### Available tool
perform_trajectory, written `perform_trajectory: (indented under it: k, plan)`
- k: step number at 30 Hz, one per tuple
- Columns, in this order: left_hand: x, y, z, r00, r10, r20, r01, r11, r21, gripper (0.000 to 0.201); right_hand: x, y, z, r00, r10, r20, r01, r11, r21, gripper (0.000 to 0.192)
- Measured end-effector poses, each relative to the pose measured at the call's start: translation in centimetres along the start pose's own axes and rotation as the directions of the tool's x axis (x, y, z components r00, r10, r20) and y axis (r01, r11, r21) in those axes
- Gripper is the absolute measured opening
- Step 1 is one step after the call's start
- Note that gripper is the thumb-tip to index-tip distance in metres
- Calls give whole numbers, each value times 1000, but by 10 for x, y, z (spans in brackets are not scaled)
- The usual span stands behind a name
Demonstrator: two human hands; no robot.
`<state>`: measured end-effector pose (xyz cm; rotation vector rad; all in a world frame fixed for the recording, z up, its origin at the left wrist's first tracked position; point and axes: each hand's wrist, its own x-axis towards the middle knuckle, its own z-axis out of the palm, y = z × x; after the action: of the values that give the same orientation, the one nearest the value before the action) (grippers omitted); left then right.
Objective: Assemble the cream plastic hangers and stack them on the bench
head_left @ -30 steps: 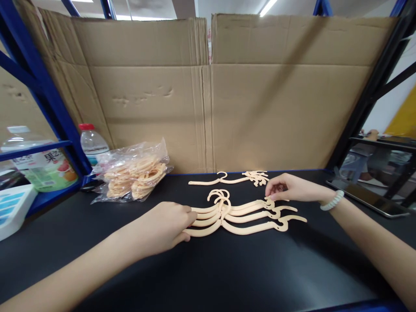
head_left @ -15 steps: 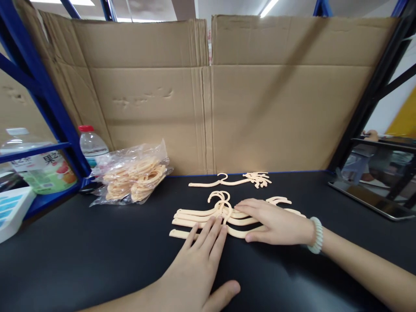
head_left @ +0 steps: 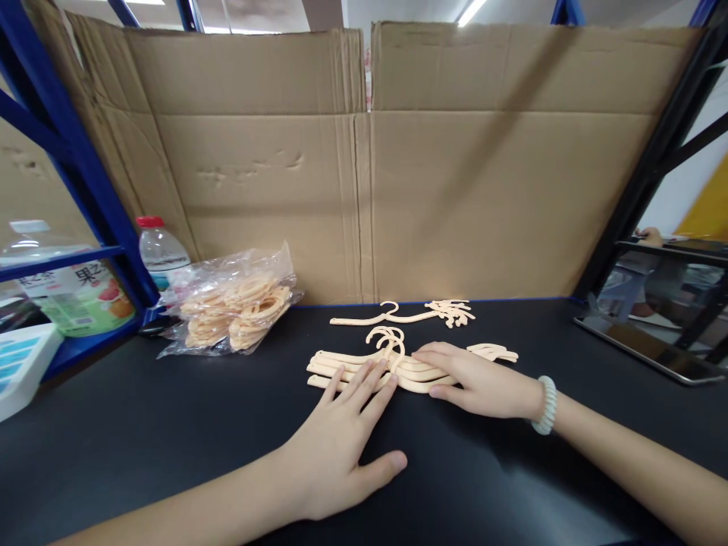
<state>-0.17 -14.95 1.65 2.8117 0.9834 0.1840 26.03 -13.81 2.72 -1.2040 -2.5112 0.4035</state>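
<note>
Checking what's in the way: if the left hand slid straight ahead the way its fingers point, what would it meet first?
The left hand points up and slightly right; its fingertips already rest on the stack of hangers. Beyond that, probably the single hanger near the cardboard wall, though depth is unclear.

I see both forearms bare with no sleeves, and a pale coiled band point(head_left: 547, 405) circling my right wrist.

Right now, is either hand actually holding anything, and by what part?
Nothing is gripped. The left hand and right hand lie flat, open, pressing on the hangers on the table.
</note>
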Motion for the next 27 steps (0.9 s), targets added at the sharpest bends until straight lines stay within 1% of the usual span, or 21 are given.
perform_trajectory:
  k: [3,9,13,20,27]
  plan:
    - [0,1,1,1000,-19,-2,19,1000,14,72,1,1,-1,1000,-7,-12,7,1000,-11,43]
    - [-1,1,6,996,-10,-84,12,1000,25,71,1,3,-2,999,-10,-50,8,999,-35,39]
    - [-1,1,9,994,-14,-113,17,1000,24,72,2,4,-2,998,-12,-55,9,999,-48,39]
    - [-2,4,6,995,-22,-93,25,999,28,72,3,8,-2,999,2,-48,-6,996,-91,46]
    - [-2,1,10,994,-18,-108,21,999,26,74,3,8,-2,998,6,-56,-12,994,-108,43]
